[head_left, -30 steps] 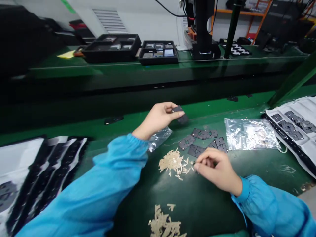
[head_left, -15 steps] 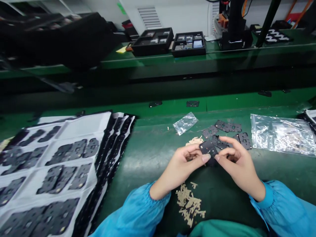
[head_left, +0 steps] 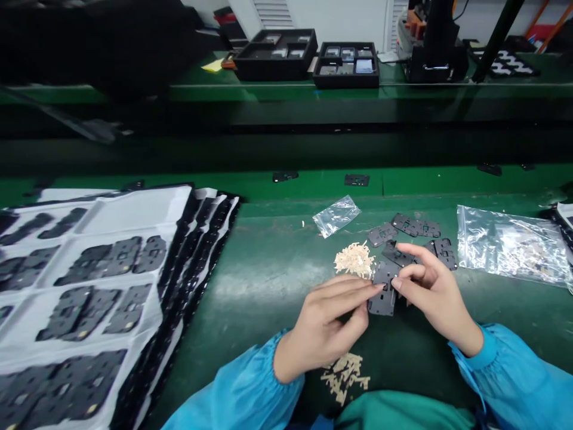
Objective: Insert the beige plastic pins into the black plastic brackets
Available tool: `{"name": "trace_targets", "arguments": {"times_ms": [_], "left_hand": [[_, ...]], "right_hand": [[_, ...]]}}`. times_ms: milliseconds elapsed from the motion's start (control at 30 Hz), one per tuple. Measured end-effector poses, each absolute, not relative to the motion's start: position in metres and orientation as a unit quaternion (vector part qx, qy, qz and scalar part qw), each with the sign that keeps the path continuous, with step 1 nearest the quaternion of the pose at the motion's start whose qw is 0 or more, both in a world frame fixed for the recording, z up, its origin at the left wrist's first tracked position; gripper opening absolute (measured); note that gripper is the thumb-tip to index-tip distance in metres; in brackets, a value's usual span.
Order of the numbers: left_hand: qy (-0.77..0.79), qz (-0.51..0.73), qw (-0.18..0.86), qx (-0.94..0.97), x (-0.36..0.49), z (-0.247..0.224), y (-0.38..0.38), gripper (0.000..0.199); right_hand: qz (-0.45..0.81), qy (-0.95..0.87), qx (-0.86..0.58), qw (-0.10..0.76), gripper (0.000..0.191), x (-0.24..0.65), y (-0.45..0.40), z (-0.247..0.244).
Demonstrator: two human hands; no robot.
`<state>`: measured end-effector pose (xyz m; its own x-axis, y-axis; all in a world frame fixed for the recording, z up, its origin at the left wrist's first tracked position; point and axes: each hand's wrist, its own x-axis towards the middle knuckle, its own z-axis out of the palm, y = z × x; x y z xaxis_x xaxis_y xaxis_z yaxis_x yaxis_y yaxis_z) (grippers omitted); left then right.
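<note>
While the left hand (head_left: 329, 322) and right hand (head_left: 432, 292), both half-closed, pinch a small black plate (head_left: 381, 304) lightly by its edges, it sits steady over the green mat (head_left: 250, 280), just beside a heap of tan strips (head_left: 353, 260).

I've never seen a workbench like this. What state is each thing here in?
Left hand: fingertips pinching the dark grey plate.
Right hand: pinching the same plate.
Dark grey plate: held between both hands.
Other dark grey plates: lying loose on the green mat.
Beige strips: in a loose heap.
Small plastic bag: lying flat, seemingly empty.
Large plastic bag: lying flat, holding beige bits.
White trays: stacked, filled with dark plates.
</note>
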<state>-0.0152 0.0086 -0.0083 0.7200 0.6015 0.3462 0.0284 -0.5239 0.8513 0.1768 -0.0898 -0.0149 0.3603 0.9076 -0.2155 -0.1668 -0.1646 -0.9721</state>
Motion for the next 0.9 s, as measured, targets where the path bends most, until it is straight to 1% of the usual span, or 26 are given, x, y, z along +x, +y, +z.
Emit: {"name": "trace_targets", "arguments": {"times_ms": [67,133,200,267,400,433,467,567,600,700,733,800,900], "left_hand": [[0.249,0.262,0.552,0.751,-0.015,-0.005,0.006,0.035],[0.288,0.191,0.645,0.681,-0.014,-0.002,0.004,0.043],[0.302,0.136,0.703,0.629,-0.011,-0.002,0.003,0.053],[0.316,0.116,0.732,0.592,-0.008,-0.004,0.003,0.053],[0.358,0.133,0.745,0.547,-0.005,-0.01,0.004,0.05],[0.362,0.137,0.743,0.546,-0.006,-0.011,0.004,0.049],[0.358,0.137,0.742,0.55,-0.006,-0.011,0.004,0.047],[0.321,0.12,0.72,0.603,-0.009,-0.008,0.003,0.044],[0.306,0.108,0.706,0.629,-0.01,-0.006,0.003,0.048],[0.278,0.068,0.679,0.676,-0.014,-0.001,0.003,0.067],[0.275,0.06,0.679,0.678,-0.015,0.001,0.004,0.071],[0.285,0.068,0.686,0.666,-0.015,0.002,0.005,0.071],[0.33,0.115,0.696,0.627,-0.012,0.001,0.007,0.062]], "right_hand": [[0.465,-0.324,-0.601,0.563,0.052,0.173,-0.091,-0.014],[0.466,-0.343,-0.598,0.555,0.054,0.17,-0.093,-0.014],[0.461,-0.362,-0.599,0.546,0.055,0.169,-0.094,-0.013],[0.434,-0.368,-0.615,0.546,0.05,0.169,-0.094,-0.013],[0.364,-0.34,-0.669,0.552,0.019,0.174,-0.091,-0.013],[0.361,-0.335,-0.677,0.546,0.014,0.175,-0.091,-0.013],[0.363,-0.331,-0.683,0.54,0.014,0.176,-0.09,-0.013],[0.387,-0.321,-0.68,0.533,0.017,0.178,-0.089,-0.011],[0.402,-0.319,-0.672,0.534,0.019,0.178,-0.089,-0.011],[0.481,-0.313,-0.629,0.525,0.043,0.177,-0.09,-0.011],[0.508,-0.31,-0.615,0.518,0.047,0.176,-0.09,-0.011],[0.538,-0.302,-0.596,0.513,0.049,0.174,-0.091,-0.013],[0.515,-0.283,-0.602,0.54,0.051,0.172,-0.091,-0.015]]}}
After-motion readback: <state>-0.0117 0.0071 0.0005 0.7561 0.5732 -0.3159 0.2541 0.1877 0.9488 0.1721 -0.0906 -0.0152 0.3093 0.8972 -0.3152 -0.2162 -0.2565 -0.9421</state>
